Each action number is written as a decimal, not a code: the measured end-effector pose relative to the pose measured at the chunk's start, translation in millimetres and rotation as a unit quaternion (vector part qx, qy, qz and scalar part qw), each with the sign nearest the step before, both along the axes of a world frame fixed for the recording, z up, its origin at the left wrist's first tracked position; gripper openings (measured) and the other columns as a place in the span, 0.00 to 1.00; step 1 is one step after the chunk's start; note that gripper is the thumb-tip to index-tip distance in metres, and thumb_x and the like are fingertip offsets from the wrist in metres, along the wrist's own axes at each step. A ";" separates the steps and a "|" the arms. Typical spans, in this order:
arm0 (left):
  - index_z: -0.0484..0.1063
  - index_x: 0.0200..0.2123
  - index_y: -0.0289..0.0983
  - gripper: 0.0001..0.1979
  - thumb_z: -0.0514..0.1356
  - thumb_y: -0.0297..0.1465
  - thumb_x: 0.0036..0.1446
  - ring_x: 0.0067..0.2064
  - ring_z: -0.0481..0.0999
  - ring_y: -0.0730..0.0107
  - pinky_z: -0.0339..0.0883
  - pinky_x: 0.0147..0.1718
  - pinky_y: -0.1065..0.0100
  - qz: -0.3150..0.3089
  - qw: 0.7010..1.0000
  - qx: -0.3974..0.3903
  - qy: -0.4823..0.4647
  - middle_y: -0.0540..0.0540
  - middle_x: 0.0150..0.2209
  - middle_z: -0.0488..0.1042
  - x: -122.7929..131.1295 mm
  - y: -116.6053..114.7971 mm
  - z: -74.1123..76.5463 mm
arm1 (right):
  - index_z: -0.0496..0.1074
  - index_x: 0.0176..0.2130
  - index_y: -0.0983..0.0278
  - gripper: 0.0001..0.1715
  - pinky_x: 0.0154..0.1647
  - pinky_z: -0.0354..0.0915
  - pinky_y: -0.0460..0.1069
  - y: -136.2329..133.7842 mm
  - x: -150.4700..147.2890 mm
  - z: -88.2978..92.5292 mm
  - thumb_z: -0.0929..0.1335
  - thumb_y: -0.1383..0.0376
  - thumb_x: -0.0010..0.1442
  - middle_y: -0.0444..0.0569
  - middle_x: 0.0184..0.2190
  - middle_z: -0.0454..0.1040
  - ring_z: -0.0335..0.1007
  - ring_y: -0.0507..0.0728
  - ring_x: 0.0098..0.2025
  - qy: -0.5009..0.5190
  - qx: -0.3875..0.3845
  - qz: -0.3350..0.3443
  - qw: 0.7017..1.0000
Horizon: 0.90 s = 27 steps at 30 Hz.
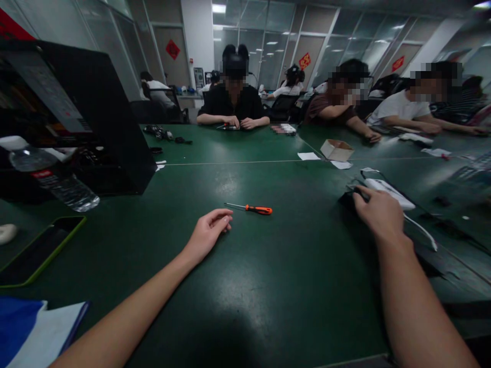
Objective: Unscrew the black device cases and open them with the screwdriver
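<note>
Screwdriver (253,209) lies by left hand (209,230), bottle label (44,175) illegible.

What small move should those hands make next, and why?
Perhaps the left hand should slide toward the orange-handled screwdriver: this hand looks empty and lies close to it, while the right hand is farther off, over a dark object.

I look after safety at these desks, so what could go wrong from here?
The left hand is near the bare tip of the screwdriver, so a careless reach could poke a finger. The screwdriver also lies loose on the table, so a nudge might send it rolling. The right hand is close to a white cable, which a sleeve-less forearm might catch.
</note>
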<state>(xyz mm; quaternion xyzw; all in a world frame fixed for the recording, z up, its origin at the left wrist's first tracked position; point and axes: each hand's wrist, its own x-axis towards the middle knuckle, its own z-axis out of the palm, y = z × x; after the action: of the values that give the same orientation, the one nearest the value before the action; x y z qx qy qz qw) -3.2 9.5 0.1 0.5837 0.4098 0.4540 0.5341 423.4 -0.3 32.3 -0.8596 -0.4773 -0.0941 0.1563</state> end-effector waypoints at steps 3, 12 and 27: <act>0.79 0.44 0.35 0.16 0.65 0.39 0.57 0.35 0.76 0.66 0.70 0.36 0.67 -0.003 1.000 0.002 0.001 0.43 0.37 0.79 0.4 0.5 -1.2 | 0.72 0.61 0.66 0.29 0.41 0.61 0.57 -7.2 12.1 -8.4 0.60 0.57 0.68 0.69 0.53 0.76 0.73 0.69 0.50 0.012 -0.040 -0.019 0.999; 0.81 0.42 0.35 0.14 0.65 0.39 0.58 0.35 0.76 0.65 0.69 0.36 0.67 -0.005 1.000 0.006 0.002 0.44 0.35 0.79 -1.0 0.4 -1.1 | 0.72 0.61 0.63 0.30 0.40 0.63 0.57 -6.7 6.8 -8.6 0.60 0.56 0.67 0.68 0.54 0.75 0.73 0.70 0.51 0.019 -0.065 -0.043 0.997; 0.81 0.38 0.35 0.15 0.64 0.42 0.58 0.33 0.75 0.65 0.67 0.35 0.67 -0.021 0.999 0.017 0.018 0.46 0.29 0.77 -0.7 2.1 -2.9 | 0.80 0.52 0.71 0.23 0.37 0.61 0.55 1.1 28.3 -13.6 0.64 0.65 0.64 0.68 0.40 0.79 0.74 0.65 0.38 -0.018 -0.060 0.031 0.998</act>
<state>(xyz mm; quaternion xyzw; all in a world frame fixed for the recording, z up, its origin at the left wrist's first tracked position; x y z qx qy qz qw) -3.9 11.6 -2.8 0.6090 0.3991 0.4394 0.5261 451.6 0.7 18.7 -0.8506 -0.5110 -0.0757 0.0986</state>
